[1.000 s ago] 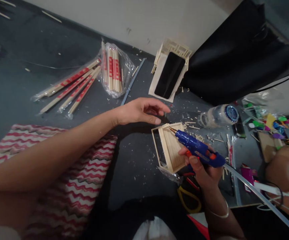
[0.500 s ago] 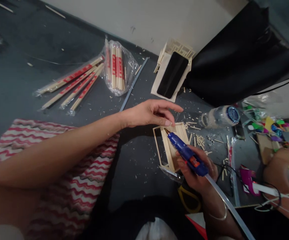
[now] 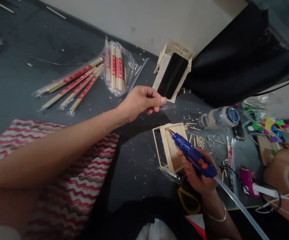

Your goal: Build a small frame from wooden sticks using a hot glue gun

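Observation:
My right hand (image 3: pixel 200 170) is wrapped round a blue hot glue gun (image 3: pixel 190 151), with a long clear glue stick (image 3: pixel 241 205) coming out of its back. The metal nozzle is over a small piece made of wooden sticks (image 3: pixel 176 128), which has an open frame at its left side. My left hand (image 3: pixel 146 101) is raised above the table near a black phone (image 3: pixel 173 75), thumb and fingers pressed together. Whatever lies in that pinch, if anything, is too small to make out. The phone leans on a pale board in front of a stick-built model (image 3: pixel 180 48).
Wrapped chopsticks (image 3: pixel 77 86) and a bag of more (image 3: pixel 117 68) lie at the back left. A striped cloth (image 3: pixel 102 163) covers the front left. To the right are a plastic bottle (image 3: pixel 215 118), stick offcuts (image 3: pixel 198 141), yellow-handled scissors (image 3: pixel 188 201) and another person's arm (image 3: pixel 280 173).
My left hand has moved up and back from the wooden piece, its fingers now closed together. The glue gun has shifted slightly right and toward me. The wooden piece stays in place.

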`<state>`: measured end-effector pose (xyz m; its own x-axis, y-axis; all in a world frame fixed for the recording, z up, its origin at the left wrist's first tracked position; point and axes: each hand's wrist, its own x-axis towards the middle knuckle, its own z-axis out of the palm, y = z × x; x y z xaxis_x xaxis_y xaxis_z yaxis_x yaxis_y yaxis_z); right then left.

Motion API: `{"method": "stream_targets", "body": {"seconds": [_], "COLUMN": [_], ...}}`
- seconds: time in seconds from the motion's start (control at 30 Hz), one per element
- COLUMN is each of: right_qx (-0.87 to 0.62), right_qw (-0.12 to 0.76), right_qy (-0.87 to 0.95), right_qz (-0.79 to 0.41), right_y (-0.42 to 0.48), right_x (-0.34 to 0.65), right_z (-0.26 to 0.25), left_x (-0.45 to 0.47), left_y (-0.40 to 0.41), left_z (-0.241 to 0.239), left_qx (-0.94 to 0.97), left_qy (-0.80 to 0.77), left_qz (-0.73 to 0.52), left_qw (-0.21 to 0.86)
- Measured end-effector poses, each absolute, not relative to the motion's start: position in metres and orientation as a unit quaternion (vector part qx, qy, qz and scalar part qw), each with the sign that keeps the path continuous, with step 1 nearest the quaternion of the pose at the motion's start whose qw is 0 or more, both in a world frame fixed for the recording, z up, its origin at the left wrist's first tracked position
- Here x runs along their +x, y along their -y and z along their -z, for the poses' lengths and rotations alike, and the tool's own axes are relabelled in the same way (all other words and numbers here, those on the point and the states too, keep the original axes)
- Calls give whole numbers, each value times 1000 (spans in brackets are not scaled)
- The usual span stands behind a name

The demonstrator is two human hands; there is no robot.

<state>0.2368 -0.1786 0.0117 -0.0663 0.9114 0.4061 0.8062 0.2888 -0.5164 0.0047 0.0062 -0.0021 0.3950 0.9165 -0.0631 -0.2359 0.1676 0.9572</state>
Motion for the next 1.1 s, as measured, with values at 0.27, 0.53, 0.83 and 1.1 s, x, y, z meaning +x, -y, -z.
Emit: {"method": "stream_targets", "body": {"seconds": [0.27,0.53,0.83,1.1], "right_qx": [-558,-541,-526,-521], "right_qw": [305,291,285,288], "right_qy": [770,789,802,803], "right_qz": [-49,-16,-14,-31], "right_y": [175,170,165,163], "right_x": [238,232,225,224], "right_z": [-18,-23,-29,-30], "left_x": [7,5,6,7], "left_y": [-1,5,4,3], "left_z": [3,7,6,10], "left_qx": [566,612,590,575], "left_qy": [-268,-144,-133,-142], "left_qz": [-410,-344,-327,-328], "left_qw": [663,698,726,736]}}
